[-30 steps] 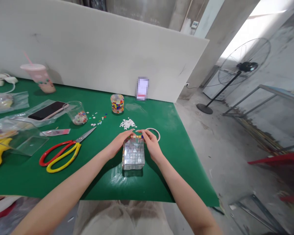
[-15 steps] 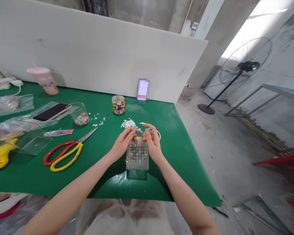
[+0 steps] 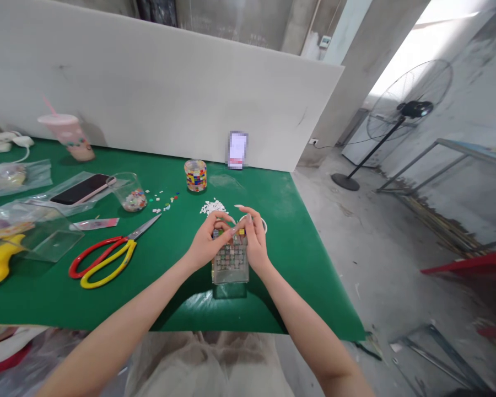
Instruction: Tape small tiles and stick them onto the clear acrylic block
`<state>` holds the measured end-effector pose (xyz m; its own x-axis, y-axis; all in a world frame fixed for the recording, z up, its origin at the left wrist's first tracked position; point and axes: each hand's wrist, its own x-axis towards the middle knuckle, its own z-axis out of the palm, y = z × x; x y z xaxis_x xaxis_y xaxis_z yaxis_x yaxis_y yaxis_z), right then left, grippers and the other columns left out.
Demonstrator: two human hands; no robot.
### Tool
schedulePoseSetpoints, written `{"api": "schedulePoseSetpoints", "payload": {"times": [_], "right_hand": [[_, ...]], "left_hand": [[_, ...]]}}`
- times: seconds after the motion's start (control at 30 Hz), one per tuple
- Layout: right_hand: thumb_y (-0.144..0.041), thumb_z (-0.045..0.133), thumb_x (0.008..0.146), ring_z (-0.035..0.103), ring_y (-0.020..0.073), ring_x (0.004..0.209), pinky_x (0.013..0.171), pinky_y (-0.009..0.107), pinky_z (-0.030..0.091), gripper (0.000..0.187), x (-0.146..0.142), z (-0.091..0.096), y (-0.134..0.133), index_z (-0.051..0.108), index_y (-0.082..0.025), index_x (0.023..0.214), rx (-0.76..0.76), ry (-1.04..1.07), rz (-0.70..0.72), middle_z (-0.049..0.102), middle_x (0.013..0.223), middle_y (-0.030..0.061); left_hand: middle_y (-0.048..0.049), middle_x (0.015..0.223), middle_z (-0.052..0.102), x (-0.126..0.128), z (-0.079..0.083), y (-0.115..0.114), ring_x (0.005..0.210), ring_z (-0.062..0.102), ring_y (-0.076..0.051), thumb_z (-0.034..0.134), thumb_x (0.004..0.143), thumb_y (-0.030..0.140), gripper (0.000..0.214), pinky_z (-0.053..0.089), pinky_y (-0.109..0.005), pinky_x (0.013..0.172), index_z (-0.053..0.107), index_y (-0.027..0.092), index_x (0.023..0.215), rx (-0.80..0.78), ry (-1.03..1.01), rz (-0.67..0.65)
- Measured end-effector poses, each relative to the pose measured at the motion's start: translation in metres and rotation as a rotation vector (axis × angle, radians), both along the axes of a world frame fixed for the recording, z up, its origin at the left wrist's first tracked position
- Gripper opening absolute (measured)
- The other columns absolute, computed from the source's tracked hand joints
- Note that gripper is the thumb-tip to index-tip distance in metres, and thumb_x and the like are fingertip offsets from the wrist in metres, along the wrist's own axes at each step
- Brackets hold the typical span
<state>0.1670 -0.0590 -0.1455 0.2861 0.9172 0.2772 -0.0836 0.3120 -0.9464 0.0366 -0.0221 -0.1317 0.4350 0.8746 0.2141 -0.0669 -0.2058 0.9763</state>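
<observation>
A left hand and a right hand grip one clear tiled box by its far end, near the front of the green table. Around them are one pair of scissors, one white tile heap, one mosaic jar and two phones.

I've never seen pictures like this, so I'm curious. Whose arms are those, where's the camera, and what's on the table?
There's no robot: those are a person's arms. The camera is worn on their head, looking forward and down. The left hand and right hand are at the far end of a see-through box with little squares on it; how they grip it is partly hidden. Also on the green table are white bits, scissors, a colourful jar and a pink cup.
</observation>
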Motion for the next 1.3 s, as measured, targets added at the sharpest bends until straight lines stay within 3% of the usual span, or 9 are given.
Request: {"api": "schedulePoseSetpoints", "payload": {"times": [0.17, 0.33, 0.57, 0.7, 0.87, 0.93, 1.03, 1.17, 1.3], "right_hand": [[-0.065, 0.03, 0.094, 0.052, 0.0176, 0.062, 0.063, 0.034, 0.048, 0.052, -0.002, -0.008, 0.005, 0.058, -0.028, 0.117, -0.011, 0.072, -0.012, 0.053, 0.072, -0.0007], [-0.048, 0.056, 0.094, 0.058, 0.0144, 0.071, 0.07, 0.033, 0.051, 0.036, 0.002, -0.014, 0.007, 0.058, -0.019, 0.116, -0.003, 0.029, 0.004, 0.061, 0.087, 0.0011], [-0.039, 0.056, 0.097, 0.066, 0.0163, 0.083, 0.072, 0.035, 0.057, 0.031, 0.007, -0.031, 0.018, 0.059, -0.017, 0.119, -0.078, -0.017, 0.027, 0.066, 0.107, 0.0062], [-0.039, 0.056, 0.097, 0.067, 0.0182, 0.089, 0.077, 0.038, 0.058, 0.033, 0.001, -0.041, 0.024, 0.06, -0.017, 0.121, -0.103, -0.092, -0.012, 0.066, 0.111, 0.0075], [-0.038, 0.057, 0.097, 0.067, 0.021, 0.097, 0.083, 0.042, 0.057, 0.035, 0.026, -0.043, 0.025, 0.057, -0.017, 0.126, -0.135, -0.337, -0.149, 0.065, 0.117, 0.0086], [-0.037, 0.058, 0.096, 0.066, 0.0212, 0.098, 0.084, 0.043, 0.056, 0.034, 0.046, -0.043, 0.025, 0.059, -0.017, 0.123, -0.179, -0.48, -0.211, 0.065, 0.117, 0.0084], [-0.037, 0.061, 0.094, 0.066, 0.0213, 0.097, 0.083, 0.043, 0.057, 0.032, 0.07, -0.045, 0.024, 0.061, -0.016, 0.119, -0.263, -0.739, -0.195, 0.065, 0.116, 0.0082], [-0.035, 0.062, 0.093, 0.065, 0.0231, 0.104, 0.088, 0.045, 0.055, 0.031, 0.074, -0.049, 0.021, 0.062, -0.016, 0.118, -0.347, -1.066, -0.125, 0.065, 0.12, 0.0088], [-0.036, 0.062, 0.094, 0.064, 0.0237, 0.106, 0.09, 0.046, 0.054, 0.032, 0.066, -0.048, 0.017, 0.061, -0.017, 0.119, -0.418, -1.287, -0.099, 0.064, 0.122, 0.0091]], "left_hand": [[0.004, 0.066, 0.058, -0.002, -0.008, 0.004, 0.066, 0.063, -0.016, 0.058, 0.087, 0.049, 0.035, 0.051, -0.028, 0.065, 0.055, 0.022, 0.109, -0.081, -0.057, 0.02], [0.0026, 0.072, 0.059, 0.0, -0.016, 0.009, 0.069, 0.061, -0.015, 0.061, 0.091, 0.041, 0.033, 0.053, -0.031, 0.069, 0.058, 0.017, 0.114, -0.111, -0.058, 0.038], [-0.0056, 0.1, 0.066, 0.001, -0.026, 0.015, 0.079, 0.065, -0.016, 0.054, 0.098, 0.04, 0.032, 0.057, -0.034, 0.072, 0.06, 0.015, 0.117, -0.121, 0.061, 0.099], [-0.0068, 0.104, 0.067, 0.001, -0.032, 0.015, 0.085, 0.067, -0.017, 0.056, 0.098, 0.038, 0.031, 0.058, -0.036, 0.075, 0.061, 0.014, 0.117, -0.086, 0.179, 0.154], [-0.0086, 0.113, 0.066, -0.02, -0.032, 0.039, 0.096, 0.066, -0.02, 0.058, 0.097, 0.035, 0.03, 0.057, -0.041, 0.083, 0.061, 0.014, 0.118, 0.034, 0.385, 0.369], [-0.0093, 0.118, 0.064, -0.044, -0.029, 0.058, 0.101, 0.065, -0.022, 0.059, 0.096, 0.035, 0.031, 0.056, -0.043, 0.087, 0.06, 0.015, 0.12, 0.082, 0.511, 0.511], [-0.0101, 0.122, 0.062, -0.085, -0.026, 0.085, 0.105, 0.064, -0.023, 0.059, 0.096, 0.035, 0.033, 0.055, -0.045, 0.089, 0.059, 0.015, 0.123, 0.139, 0.737, 0.661], [-0.0111, 0.127, 0.06, -0.12, -0.029, 0.099, 0.111, 0.061, -0.026, 0.061, 0.095, 0.034, 0.034, 0.053, -0.048, 0.093, 0.059, 0.015, 0.124, 0.251, 1.011, 0.648], [-0.012, 0.128, 0.06, -0.122, -0.036, 0.104, 0.114, 0.06, -0.027, 0.061, 0.094, 0.036, 0.036, 0.051, -0.05, 0.095, 0.059, 0.015, 0.124, 0.365, 1.196, 0.549]]}}
